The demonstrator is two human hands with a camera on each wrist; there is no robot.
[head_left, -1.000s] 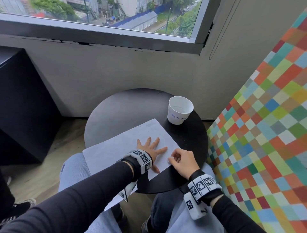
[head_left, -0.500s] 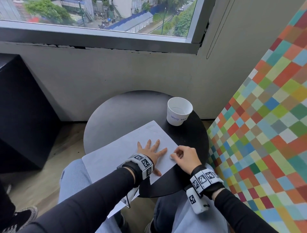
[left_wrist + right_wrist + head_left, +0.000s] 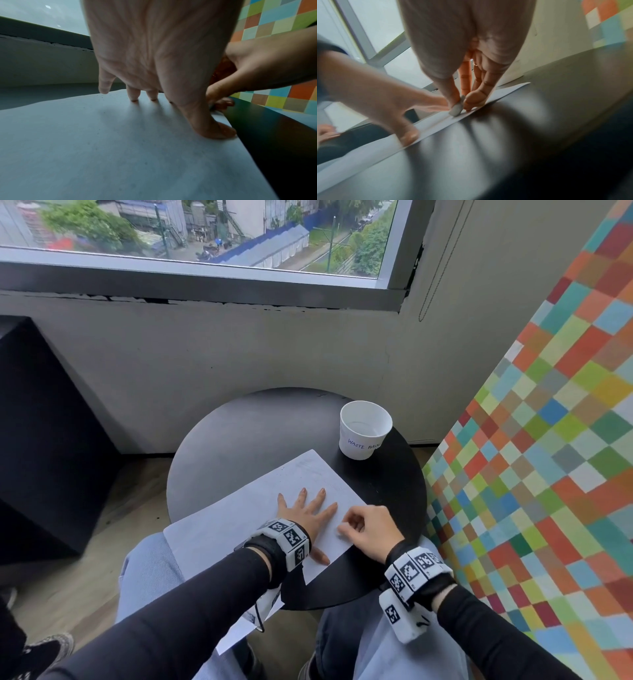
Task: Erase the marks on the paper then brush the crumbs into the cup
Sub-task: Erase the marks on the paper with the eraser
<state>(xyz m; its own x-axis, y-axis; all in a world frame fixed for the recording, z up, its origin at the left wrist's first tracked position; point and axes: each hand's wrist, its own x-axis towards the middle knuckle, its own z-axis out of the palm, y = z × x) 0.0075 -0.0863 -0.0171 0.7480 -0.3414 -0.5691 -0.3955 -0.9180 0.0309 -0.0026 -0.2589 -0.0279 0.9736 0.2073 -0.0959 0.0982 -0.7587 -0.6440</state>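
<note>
White eraser (image 3: 457,108) — upright, right hand (image 3: 368,534) pinching it on paper (image 3: 239,518).

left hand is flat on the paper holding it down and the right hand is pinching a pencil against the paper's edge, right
Not quite. The left hand does lie flat on the paper, but the right hand pinches a small grey eraser, not a pencil. The right wrist view shows it pressed to the paper near its edge.

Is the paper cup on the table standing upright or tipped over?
Upright. The cup stands on its base on the round table, open mouth facing up, beyond the paper.
</note>
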